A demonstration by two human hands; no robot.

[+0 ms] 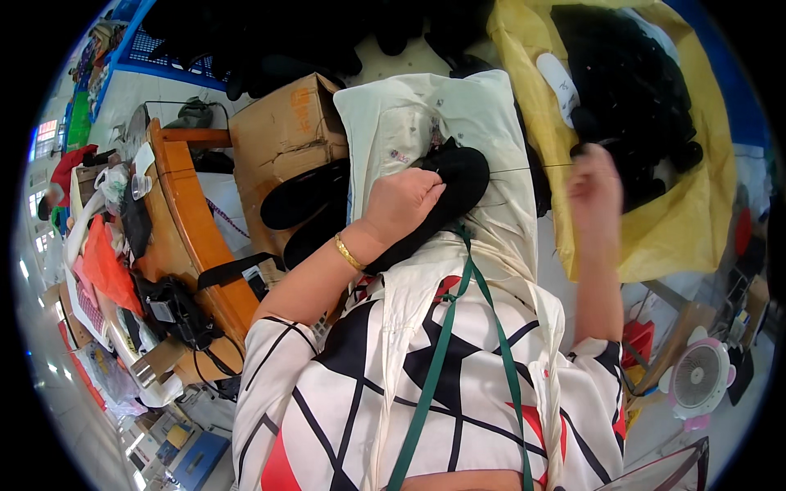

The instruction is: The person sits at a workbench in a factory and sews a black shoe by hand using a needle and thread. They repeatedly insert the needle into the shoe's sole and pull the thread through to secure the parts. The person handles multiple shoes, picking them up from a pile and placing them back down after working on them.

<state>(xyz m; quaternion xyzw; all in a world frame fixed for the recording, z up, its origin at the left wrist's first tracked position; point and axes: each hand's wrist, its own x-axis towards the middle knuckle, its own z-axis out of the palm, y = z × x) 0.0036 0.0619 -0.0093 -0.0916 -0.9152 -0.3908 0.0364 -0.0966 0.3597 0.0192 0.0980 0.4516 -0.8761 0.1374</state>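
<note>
A black cloth shoe [464,176] lies slantwise across the off-white cloth [499,237] over my lap. My left hand [403,203], a gold bracelet at its wrist, is closed on the shoe's upper edge. From the shoe a thin dark thread [524,169] stretches straight out to the right. At its far end is my right hand [595,184], raised and smeared by motion, its fingers seemingly curled around the thread. Whether it also holds a needle cannot be made out. More black shoes [304,196] rest left of my lap.
A yellow sack [655,254] full of black pieces lies open at the right, a white sole [557,88] on it. Left stand a cardboard box [286,123] and a wooden chair [192,221] with a black bag [176,311]. A small fan [698,372] is lower right.
</note>
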